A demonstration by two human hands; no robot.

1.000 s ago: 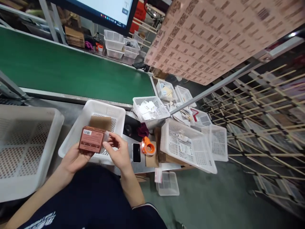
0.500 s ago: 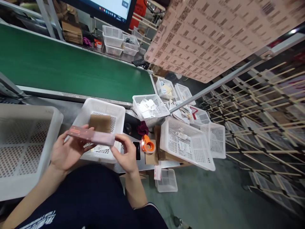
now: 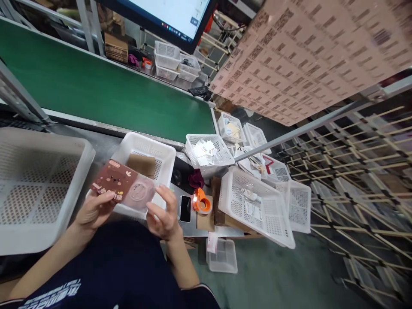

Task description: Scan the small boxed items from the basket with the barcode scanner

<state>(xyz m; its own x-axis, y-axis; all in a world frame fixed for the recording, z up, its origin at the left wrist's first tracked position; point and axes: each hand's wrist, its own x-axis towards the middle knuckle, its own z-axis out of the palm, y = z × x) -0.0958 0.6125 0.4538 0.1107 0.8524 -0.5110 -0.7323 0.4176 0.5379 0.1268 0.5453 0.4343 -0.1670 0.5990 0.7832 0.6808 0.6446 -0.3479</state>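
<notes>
My left hand (image 3: 93,210) grips a flat brown and pink printed box (image 3: 124,187) by its left end, with the printed face turned up. My right hand (image 3: 164,214) holds the pink right end of the box with curled fingers. The box hovers over the near rim of a white plastic basket (image 3: 167,161) that contains a piece of brown cardboard (image 3: 141,164). My dark sleeves fill the bottom of the view.
A large white basket (image 3: 38,189) sits at left, a green conveyor belt (image 3: 96,94) behind. Right of the hands lie a phone (image 3: 184,208), an orange tape dispenser (image 3: 201,201), several white baskets (image 3: 257,206) and a small clear box (image 3: 222,256). A monitor (image 3: 167,15) hangs above, label sheets (image 3: 305,56) at right.
The box was turned over between both hands: first its side with a barcode faced me, then its thin edge, and now its printed top face. The camera shifted slightly.
</notes>
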